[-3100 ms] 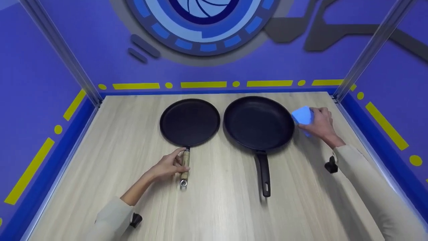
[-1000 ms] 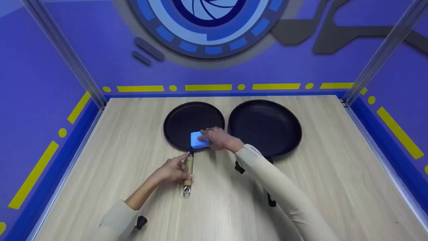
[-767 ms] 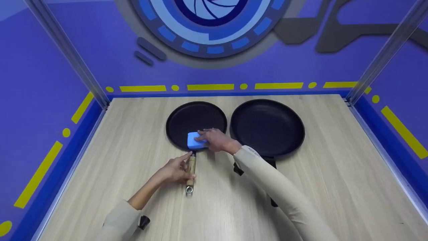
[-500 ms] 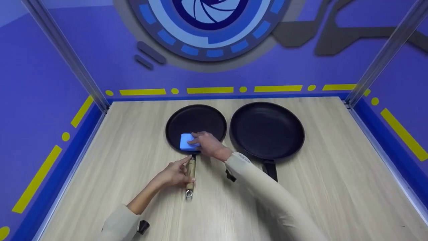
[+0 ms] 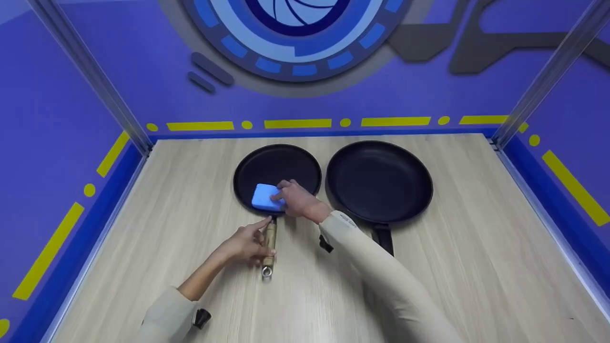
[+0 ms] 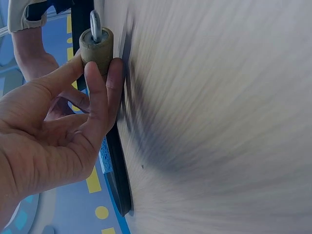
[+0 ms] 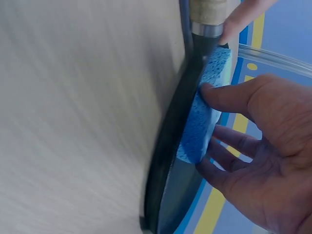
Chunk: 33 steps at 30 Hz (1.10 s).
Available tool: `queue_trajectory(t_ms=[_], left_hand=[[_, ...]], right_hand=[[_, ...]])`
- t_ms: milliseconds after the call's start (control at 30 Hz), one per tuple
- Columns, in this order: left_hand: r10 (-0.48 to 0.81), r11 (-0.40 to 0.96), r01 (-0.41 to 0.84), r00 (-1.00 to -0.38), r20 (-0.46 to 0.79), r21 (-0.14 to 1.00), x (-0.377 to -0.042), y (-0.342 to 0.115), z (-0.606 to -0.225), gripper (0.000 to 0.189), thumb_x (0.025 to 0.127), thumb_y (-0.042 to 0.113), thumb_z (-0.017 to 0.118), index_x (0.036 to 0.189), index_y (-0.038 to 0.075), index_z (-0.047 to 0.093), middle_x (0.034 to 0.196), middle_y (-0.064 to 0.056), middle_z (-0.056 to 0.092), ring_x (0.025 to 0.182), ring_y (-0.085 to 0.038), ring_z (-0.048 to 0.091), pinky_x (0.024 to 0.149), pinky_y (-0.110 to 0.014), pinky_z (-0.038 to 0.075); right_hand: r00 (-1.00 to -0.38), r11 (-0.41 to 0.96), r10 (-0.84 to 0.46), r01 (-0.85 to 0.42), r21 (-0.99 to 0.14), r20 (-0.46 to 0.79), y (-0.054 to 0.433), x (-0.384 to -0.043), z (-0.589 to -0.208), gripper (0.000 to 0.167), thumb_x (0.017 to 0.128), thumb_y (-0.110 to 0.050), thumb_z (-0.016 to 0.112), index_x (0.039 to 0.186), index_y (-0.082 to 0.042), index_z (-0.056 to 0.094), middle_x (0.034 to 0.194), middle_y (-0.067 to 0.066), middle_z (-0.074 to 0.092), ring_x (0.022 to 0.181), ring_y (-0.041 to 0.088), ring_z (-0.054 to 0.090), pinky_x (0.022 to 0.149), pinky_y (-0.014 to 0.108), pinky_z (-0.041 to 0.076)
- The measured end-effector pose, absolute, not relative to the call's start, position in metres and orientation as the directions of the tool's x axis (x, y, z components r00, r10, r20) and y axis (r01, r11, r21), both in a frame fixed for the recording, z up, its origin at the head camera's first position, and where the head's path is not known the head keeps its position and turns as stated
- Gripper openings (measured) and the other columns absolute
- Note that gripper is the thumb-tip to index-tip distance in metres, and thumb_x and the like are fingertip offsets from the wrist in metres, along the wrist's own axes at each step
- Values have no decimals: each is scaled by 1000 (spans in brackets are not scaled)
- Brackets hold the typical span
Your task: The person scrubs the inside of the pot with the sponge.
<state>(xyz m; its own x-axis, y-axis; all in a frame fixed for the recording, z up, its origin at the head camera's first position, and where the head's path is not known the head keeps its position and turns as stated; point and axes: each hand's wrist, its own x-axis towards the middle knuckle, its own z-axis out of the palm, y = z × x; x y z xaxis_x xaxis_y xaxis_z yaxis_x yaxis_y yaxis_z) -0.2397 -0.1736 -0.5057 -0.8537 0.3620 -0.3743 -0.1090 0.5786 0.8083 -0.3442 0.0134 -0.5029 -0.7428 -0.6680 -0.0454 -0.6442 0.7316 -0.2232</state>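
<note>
Pinching a blue sponge (image 5: 267, 196) by its edges, a person's right hand (image 5: 299, 200) holds it against the near part of a flat black pan (image 5: 281, 164), just inside the rim by the handle, while the left hand (image 5: 246, 243) grips that pan's wooden handle (image 5: 270, 237) with thumb and fingers. The pan lies on the left of a pale wooden table (image 5: 143, 238), its handle pointing toward the person and, as the wrist views show, raised clear of the tabletop. Just to its right, across a narrow gap, sits a deeper black pan (image 5: 379, 183), its dark handle (image 5: 383, 238) partly hidden beneath the right sleeve (image 5: 381, 274). Trouble here would most likely come from the left hand's grip: were it to loosen while the sponge pushes sideways, the flat pan could swivel on the smooth wood and knock its deeper neighbor. Bearing down too hard on the raised handle might lift the far rim, tipping the pan. With the sponge so near the rim, a careless stroke toward the person could carry it over the edge and into the left fingertips. The sleeve poses a smaller risk, since a low sweep of the forearm could catch the dark handle and turn the deeper pan out of place.
</note>
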Motion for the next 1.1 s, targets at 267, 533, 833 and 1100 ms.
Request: queue_trajectory(t_ms=[267,533,833,1100], left_hand=[[321,559,-163,-862,-393,813,-241,-172,-506,96,83,1,83,162,9,28,94,-8,56,66,-13,62,60,-29,62],[328,571,-150,-859,-393,807,-240,-172,-506,94,84,2,82,161,7,28,92,-8,59,62,-13,62,56,-28,59],[344,599,-105,-861,-374,794,-243,-167,-505,93,84,5,83,160,5,30,90,-6,58,61,-12,63,56,-29,60],[386,590,-57,-857,-343,806,-243,-173,-503,92,85,3,82,158,-3,28,84,-7,60,58,-10,62,54,-28,58]], right_hand=[[-756,669,-647,-626,-401,99,19,-353,-513,49,84,-1,79,131,-3,68,131,19,66,124,37,60,112,48,46],[-873,624,-485,-387,-679,51,21,-361,-523,65,75,-6,89,133,4,63,131,24,62,124,37,59,109,44,50],[-847,653,-526,-458,-603,75,23,-359,-527,50,83,-15,85,131,-13,71,131,20,59,123,38,52,108,49,44],[-758,598,-640,-594,-537,126,11,-357,-521,42,87,-15,81,128,-11,72,131,23,61,125,35,53,110,51,40]])
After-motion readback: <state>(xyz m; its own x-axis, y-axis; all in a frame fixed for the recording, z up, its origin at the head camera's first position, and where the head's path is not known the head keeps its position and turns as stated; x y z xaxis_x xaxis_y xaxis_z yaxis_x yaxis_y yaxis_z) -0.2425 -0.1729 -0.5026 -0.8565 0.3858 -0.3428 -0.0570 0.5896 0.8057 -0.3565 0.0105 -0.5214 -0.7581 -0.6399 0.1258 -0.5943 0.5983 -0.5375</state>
